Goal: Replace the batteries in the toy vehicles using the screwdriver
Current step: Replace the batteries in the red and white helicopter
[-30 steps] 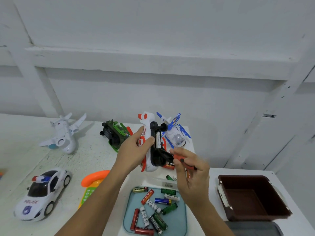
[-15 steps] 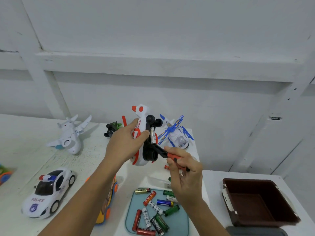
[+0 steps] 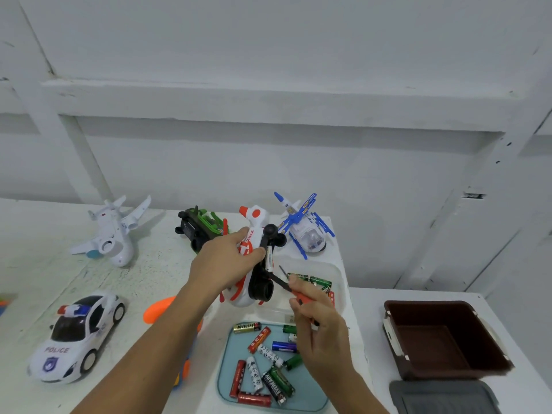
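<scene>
1. Above the white table (image 3: 44, 279), between your hands, the white-and-red plastic toy aircraft (image 3: 240, 295) hangs, black underside turned right.
2. Your left hand (image 3: 224, 261) grips its body. A white battery (image 3: 269, 258) lies along its long axis, which runs away from you.
3. Your right hand (image 3: 324, 336), just beside it, pinches the red-handled screwdriver (image 3: 295, 294), shaft slanting up-left onto that underside.
4. Below lies the pale blue tray (image 3: 307, 395) of loose batteries.

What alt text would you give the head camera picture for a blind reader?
A left hand holds a red-and-white toy aircraft, underside showing, while the right hand puts a screwdriver to its battery slot. Loose batteries lie in a blue tray below; a toy police car stands to the left.
</scene>
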The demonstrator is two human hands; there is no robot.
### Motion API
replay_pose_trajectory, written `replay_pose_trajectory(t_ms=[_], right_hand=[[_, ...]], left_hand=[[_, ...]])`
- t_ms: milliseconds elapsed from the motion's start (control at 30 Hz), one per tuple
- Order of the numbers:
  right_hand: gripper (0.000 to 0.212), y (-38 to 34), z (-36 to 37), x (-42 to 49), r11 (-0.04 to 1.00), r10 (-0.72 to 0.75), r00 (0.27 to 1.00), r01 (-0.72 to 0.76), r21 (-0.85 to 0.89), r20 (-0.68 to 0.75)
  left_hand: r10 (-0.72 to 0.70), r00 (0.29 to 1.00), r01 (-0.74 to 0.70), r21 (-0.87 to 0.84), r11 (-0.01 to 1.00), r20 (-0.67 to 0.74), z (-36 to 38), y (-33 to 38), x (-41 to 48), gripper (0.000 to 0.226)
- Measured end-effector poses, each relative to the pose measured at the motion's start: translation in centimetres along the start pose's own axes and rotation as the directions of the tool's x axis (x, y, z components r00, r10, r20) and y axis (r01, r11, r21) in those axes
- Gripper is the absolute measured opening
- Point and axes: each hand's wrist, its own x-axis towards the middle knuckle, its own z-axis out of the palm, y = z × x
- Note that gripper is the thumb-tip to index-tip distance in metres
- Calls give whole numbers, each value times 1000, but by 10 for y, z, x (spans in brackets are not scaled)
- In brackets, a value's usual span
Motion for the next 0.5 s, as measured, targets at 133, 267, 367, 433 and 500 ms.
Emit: replay_pose_trajectory(t_ms=[133, 267, 367, 433, 500], right_hand=[[14, -5, -9, 5, 997, 73, 994, -76, -32, -86], [21, -10, -7, 13, 995, 81, 993, -75, 71, -89], [18, -9, 0, 23, 985, 160, 985, -155, 75, -67], [17, -8, 3, 26, 979, 202, 978, -201, 21, -49], [16, -7, 7, 26, 974, 225, 973, -226, -17, -55]], left_hand=[[12, 1000, -12, 36, 999, 10, 5, 1, 2, 56], [33, 999, -34, 53, 998, 5, 5, 5, 2, 53], [50, 999, -51, 73, 996, 10, 5, 7, 2, 58], [53, 999, -53, 80, 995, 12, 4, 7, 2, 61], [48, 999, -50, 80, 996, 22, 4, 6, 2, 62]])
